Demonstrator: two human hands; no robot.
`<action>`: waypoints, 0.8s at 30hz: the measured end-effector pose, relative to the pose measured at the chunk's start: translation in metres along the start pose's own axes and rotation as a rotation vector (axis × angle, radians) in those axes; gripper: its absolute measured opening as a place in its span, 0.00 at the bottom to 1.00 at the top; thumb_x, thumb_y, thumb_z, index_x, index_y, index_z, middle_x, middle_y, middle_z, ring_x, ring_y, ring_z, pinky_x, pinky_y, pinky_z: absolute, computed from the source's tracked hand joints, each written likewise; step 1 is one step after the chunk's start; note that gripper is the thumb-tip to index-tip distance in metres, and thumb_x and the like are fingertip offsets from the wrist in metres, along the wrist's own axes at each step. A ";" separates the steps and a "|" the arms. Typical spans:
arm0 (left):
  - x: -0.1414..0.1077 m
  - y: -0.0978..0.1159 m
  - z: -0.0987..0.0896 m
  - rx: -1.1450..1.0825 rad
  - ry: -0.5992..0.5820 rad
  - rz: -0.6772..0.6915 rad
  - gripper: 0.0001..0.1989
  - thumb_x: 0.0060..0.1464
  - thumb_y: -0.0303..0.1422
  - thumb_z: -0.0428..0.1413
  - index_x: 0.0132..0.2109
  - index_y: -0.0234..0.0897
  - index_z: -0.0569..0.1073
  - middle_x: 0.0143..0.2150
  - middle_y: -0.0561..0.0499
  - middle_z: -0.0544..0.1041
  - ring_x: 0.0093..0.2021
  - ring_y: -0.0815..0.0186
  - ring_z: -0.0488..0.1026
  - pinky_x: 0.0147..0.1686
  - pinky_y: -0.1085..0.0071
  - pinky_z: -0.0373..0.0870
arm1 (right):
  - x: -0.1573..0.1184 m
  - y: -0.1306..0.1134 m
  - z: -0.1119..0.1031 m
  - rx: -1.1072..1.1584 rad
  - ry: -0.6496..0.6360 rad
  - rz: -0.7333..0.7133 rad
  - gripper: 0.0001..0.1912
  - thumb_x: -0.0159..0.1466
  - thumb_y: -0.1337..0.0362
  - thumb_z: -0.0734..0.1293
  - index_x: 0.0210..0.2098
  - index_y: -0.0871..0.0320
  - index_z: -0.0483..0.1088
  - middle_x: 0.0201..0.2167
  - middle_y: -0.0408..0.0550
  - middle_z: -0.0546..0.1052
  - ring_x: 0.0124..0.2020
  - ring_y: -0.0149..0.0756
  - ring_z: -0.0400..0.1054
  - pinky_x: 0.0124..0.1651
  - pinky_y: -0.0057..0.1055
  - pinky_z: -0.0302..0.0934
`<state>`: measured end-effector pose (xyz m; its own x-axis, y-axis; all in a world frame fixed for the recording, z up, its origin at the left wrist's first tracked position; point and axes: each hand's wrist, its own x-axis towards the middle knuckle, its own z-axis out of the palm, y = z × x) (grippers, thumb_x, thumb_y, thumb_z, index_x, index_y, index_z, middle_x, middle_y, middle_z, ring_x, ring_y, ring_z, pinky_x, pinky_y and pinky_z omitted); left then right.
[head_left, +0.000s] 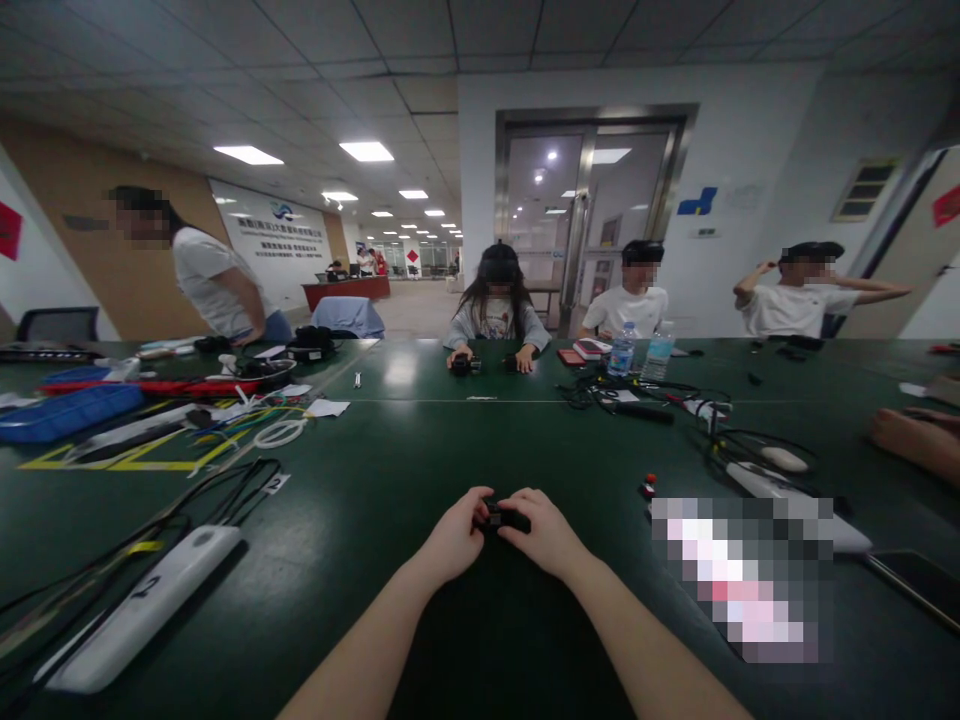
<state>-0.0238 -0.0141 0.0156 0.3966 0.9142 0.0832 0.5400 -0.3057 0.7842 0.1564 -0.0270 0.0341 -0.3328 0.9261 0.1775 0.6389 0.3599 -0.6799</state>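
Note:
Just above the green table, my left hand [459, 535] and my right hand [544, 530] meet in the middle of the head view. Between them is a small black object [510, 518], roughly block-shaped, whose kind I cannot make out. The left fingers are closed on its left end. My right hand grips the other end with thumb and curled fingers. Parts of the object are hidden behind the fingers of both hands.
A white power strip [150, 605] with black cables lies at left, a blue tray [71, 410] beyond it. At right are another power strip [799, 505], a phone [926, 585] and water bottles [622, 350]. Across the table, a person [499, 310] handles black objects.

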 end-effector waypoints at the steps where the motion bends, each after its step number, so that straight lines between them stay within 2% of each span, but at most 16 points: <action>1: 0.000 -0.001 0.000 -0.003 0.001 0.009 0.27 0.43 0.19 0.46 0.53 0.40 0.58 0.42 0.50 0.67 0.41 0.68 0.65 0.41 0.71 0.63 | 0.000 -0.001 0.001 -0.015 0.001 -0.007 0.16 0.53 0.61 0.65 0.43 0.49 0.68 0.41 0.44 0.68 0.44 0.39 0.61 0.45 0.37 0.57; 10: 0.001 -0.002 -0.002 -0.029 -0.004 0.003 0.26 0.44 0.19 0.44 0.53 0.40 0.58 0.42 0.50 0.68 0.43 0.68 0.66 0.43 0.71 0.62 | 0.003 -0.002 0.008 -0.098 0.013 -0.081 0.14 0.53 0.64 0.64 0.40 0.50 0.69 0.38 0.44 0.70 0.42 0.39 0.61 0.44 0.37 0.56; 14: 0.003 -0.004 -0.002 -0.056 -0.004 -0.015 0.26 0.43 0.18 0.44 0.51 0.38 0.60 0.41 0.49 0.68 0.42 0.68 0.66 0.43 0.71 0.63 | 0.004 -0.003 0.010 -0.058 0.037 -0.067 0.11 0.54 0.64 0.63 0.38 0.51 0.69 0.37 0.44 0.70 0.41 0.38 0.62 0.43 0.36 0.56; 18: 0.003 -0.004 -0.003 -0.071 -0.008 -0.027 0.25 0.43 0.18 0.44 0.50 0.38 0.60 0.42 0.48 0.68 0.43 0.68 0.66 0.43 0.71 0.63 | 0.007 0.003 0.013 0.108 0.098 -0.005 0.09 0.53 0.63 0.64 0.35 0.52 0.69 0.36 0.44 0.71 0.40 0.37 0.63 0.41 0.34 0.57; 24: 0.001 0.002 -0.005 -0.075 -0.029 -0.052 0.25 0.44 0.18 0.44 0.51 0.38 0.60 0.42 0.48 0.68 0.43 0.68 0.66 0.44 0.72 0.62 | 0.015 0.021 0.008 0.525 0.301 0.123 0.12 0.50 0.60 0.66 0.34 0.56 0.69 0.31 0.45 0.73 0.34 0.36 0.66 0.40 0.35 0.58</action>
<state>-0.0263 -0.0126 0.0207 0.3916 0.9198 0.0245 0.5033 -0.2364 0.8311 0.1598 -0.0066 0.0168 -0.0195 0.9760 0.2169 0.2079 0.2161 -0.9540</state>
